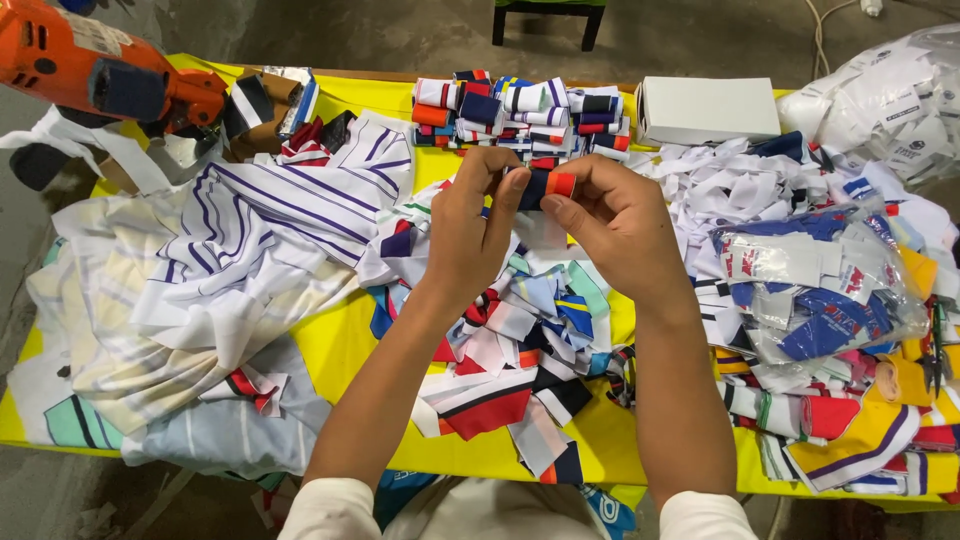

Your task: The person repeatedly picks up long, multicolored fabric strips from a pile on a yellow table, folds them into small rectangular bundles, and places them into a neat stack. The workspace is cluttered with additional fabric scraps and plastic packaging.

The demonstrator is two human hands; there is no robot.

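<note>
My left hand (470,225) and my right hand (615,220) meet above the middle of the yellow table (340,345). Together they pinch a small folded strip of ribbed fabric (548,184), navy with an orange-red end. The left fingers cover its left part. Directly below the hands lies a loose heap of striped collar and cuff pieces (525,350) in white, blue, red and black.
Neat stacks of folded striped pieces (520,115) sit at the table's far edge beside a white box (705,108). Striped shirt panels (240,260) cover the left side. An orange power tool (95,70) rests at top left. Clear bags of fabric scraps (815,290) and labels (895,100) fill the right.
</note>
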